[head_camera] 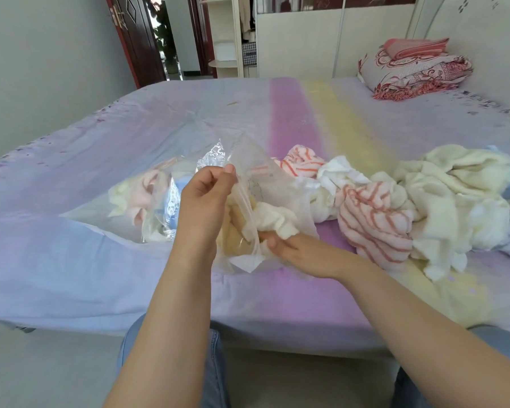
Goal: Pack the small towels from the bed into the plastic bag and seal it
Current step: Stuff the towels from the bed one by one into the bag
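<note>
Bedding in pastel bands of lilac, pink and pale yellow covers the bed [71, 254], which fills most of the view. At its far right corner, against the headboard, lies a folded red-and-white patterned quilt [415, 75] with a folded pink striped cloth [415, 48] on top of it. Loose towels sit in a heap [442, 201] on the right part of the bed: cream ones, a white one and two with orange-red stripes, the larger striped towel [374, 225] lying nearest the front edge.

Left of the heap, a clear plastic bag [136, 201] lies on the sheet with its mouth turned toward the person. Through the film, cream, pink and blue towels show in its far end.

The person's two bare forearms reach in from the bottom. The left hand [203, 201] is raised above the bag, its thumb and fingers pinching the upper edge of the mouth and lifting it so that the opening gapes. The right hand [295, 250] is low at the mouth, just beside the bag's lower lip, its fingers curled round a bunched white towel [277, 220] that is partly inside the opening. A yellowish towel shows through the plastic just left of it.
</note>
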The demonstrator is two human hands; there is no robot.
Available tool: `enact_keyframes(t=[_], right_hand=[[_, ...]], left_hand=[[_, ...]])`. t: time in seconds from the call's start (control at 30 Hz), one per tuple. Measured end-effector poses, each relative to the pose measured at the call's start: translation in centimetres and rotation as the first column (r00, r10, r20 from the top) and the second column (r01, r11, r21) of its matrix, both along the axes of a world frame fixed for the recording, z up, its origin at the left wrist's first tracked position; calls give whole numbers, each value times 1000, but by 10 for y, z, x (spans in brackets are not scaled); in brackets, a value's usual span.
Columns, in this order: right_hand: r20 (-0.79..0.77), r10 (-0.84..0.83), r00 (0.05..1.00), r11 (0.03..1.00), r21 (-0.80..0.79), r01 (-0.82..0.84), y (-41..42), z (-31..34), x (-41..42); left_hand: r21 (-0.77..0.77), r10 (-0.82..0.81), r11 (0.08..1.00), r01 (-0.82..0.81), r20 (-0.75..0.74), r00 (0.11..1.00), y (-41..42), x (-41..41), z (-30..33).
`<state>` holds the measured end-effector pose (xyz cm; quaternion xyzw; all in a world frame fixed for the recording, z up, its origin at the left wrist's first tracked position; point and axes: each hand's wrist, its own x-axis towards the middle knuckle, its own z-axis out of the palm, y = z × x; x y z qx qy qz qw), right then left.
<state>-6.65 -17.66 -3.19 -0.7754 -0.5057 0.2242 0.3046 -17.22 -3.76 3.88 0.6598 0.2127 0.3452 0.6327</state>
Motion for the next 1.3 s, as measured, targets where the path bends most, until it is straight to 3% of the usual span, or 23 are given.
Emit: enact_keyframes(t=[0.07,0.1,0.17,0.2,0.23,0.3,0.4,0.5,0.6,0.7,0.8,0.87,0.9,0.97,1.07,1.13,1.17,1.2,1.23,1.3], right_hand=[[-156,-196,968,963,157,220,-11,3,4],[-195,-317,928,878,310,365,-17,4,5],[-155,-471,869,696,540,473,-27,7,6],[-101,-492,865,688,564,457,-30,9,7],[-40,-474,880,746,512,425,-32,9,8],[-9,-366,930,897,262,356,-25,3,11],[-205,-272,940,962,-30,272,0,-15,15],[-476,-148,867,988,-28,153,37,-22,15],[-540,-111,834,986,43,159,81,-15,19],[-456,-180,872,974,41,223,120,-15,28],[-144,-169,975,984,-86,157,137,-19,32],[50,-144,988,987,-62,147,129,-17,29],[75,-144,987,989,-28,147,119,-17,28],[-10,-129,992,991,-46,128,87,-9,22],[-380,-77,922,991,-134,28,27,9,16],[-513,-83,854,997,-44,70,-5,28,20],[-533,-130,836,984,38,177,-13,37,28],[-559,-196,805,932,150,331,-19,46,37],[-594,-291,750,815,257,520,-19,50,51],[-610,-473,636,431,469,771,-17,57,85]], left_hand=[[-12,-9,1000,9,3,1000,0,0,-4],[-27,-1,1000,2,10,1000,0,1,-5],[-66,24,998,-23,25,999,-2,3,-8],[-85,31,996,-28,31,999,-2,4,-8],[-101,30,995,-26,42,999,-3,5,-9],[-110,17,994,-9,64,998,-5,6,-10],[-105,-53,992,64,102,993,-8,5,-10],[-168,-173,964,208,199,965,0,0,-12],[-249,-258,909,334,293,921,15,-7,-14],[-294,-288,870,395,347,892,20,-11,-8],[-302,-289,863,405,363,886,21,-11,-4],[-324,-293,845,425,384,876,22,-9,-6],[-340,-292,836,431,389,874,21,-7,-9],[-367,-291,823,434,383,876,20,-2,-13],[-371,-305,814,447,382,872,16,7,-16],[-378,-292,812,446,398,870,13,10,-12],[-389,-273,812,436,408,871,13,11,-10],[-401,-252,811,425,417,873,13,12,-8],[-414,-232,809,418,429,873,12,12,-6],[-432,-202,803,410,449,870,13,10,-4]])
